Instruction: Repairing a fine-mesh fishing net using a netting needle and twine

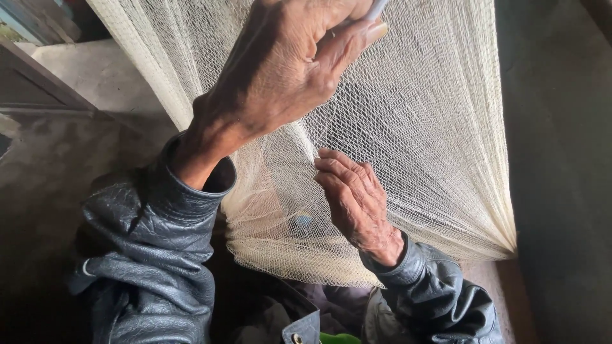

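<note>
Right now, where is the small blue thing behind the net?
In the head view, the small blue thing lies low in the middle, behind the cream net, just left of the right hand and below the raised left hand.
</note>
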